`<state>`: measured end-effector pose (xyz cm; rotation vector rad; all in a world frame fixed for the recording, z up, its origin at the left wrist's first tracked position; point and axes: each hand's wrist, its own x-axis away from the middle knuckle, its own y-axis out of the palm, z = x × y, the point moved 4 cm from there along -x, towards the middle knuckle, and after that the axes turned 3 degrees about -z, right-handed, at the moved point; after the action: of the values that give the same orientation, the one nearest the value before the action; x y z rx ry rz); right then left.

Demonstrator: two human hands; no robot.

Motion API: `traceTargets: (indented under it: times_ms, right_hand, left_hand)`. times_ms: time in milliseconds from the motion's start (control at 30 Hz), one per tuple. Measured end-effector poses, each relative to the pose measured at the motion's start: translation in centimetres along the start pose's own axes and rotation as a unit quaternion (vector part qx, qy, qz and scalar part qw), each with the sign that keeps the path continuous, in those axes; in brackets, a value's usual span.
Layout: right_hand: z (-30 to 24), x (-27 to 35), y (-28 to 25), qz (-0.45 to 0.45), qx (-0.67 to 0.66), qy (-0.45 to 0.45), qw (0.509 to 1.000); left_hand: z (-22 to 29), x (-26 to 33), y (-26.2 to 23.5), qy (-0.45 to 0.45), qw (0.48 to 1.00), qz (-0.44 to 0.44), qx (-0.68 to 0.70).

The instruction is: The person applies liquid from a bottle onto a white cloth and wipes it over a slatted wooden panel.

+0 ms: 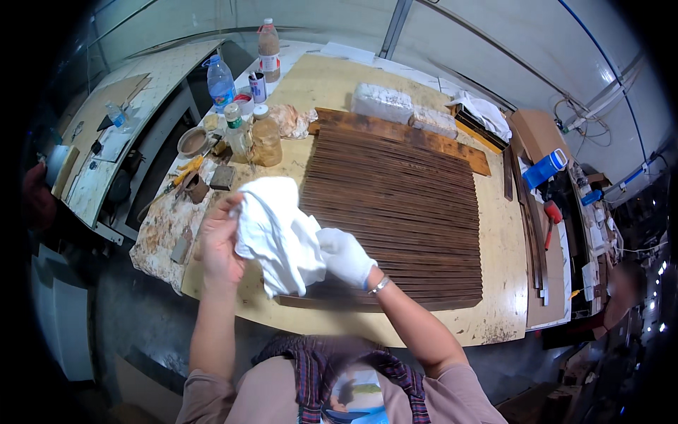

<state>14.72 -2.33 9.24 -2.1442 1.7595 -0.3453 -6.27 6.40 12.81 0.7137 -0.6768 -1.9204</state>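
Note:
A white cloth (272, 230) hangs between both my hands above the near left corner of a dark slatted wooden panel (402, 205). My left hand (220, 244) is bare and pinches the cloth's upper left edge. My right hand (346, 256) wears a white glove and a bracelet at the wrist, and grips the cloth's right side. The panel lies flat on a light plywood worktable (498, 297).
Bottles and jars (247, 134) stand at the table's far left, with a metal bowl (192, 141), small tools and a crumpled rag (293, 120). Two whitish blocks (402, 109) lie beyond the panel. Loose dark wooden strips (533, 233) and a blue jug (545, 169) are at right.

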Motion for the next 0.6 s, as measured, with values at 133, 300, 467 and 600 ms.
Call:
traceTargets:
  times_ms: [133, 300, 467, 600]
  right_hand:
    - [0.6, -0.2, -0.1, -0.126, -0.414, 0.074, 0.898]
    - [-0.3, -0.6, 2.8, -0.060, -0.555, 0.065, 0.827]
    - [-0.3, -1.3, 2.1, 0.069, -0.566, 0.089, 0.817]
    - [-1.4, -1.7, 2.8, 0.086, -0.474, 0.148, 0.864]
  left_hand:
    - [1.9, -1.4, -3.3, -0.006, 0.990, 0.090, -0.106]
    - [-0.1, -4.0, -5.8, -0.012, 0.900, 0.066, -0.431]
    - [0.2, -0.7, -5.1, -0.114, 0.894, 0.011, -0.434]
    - [-3.4, 0.2, -4.7, -0.255, 0.926, -0.063, -0.270]
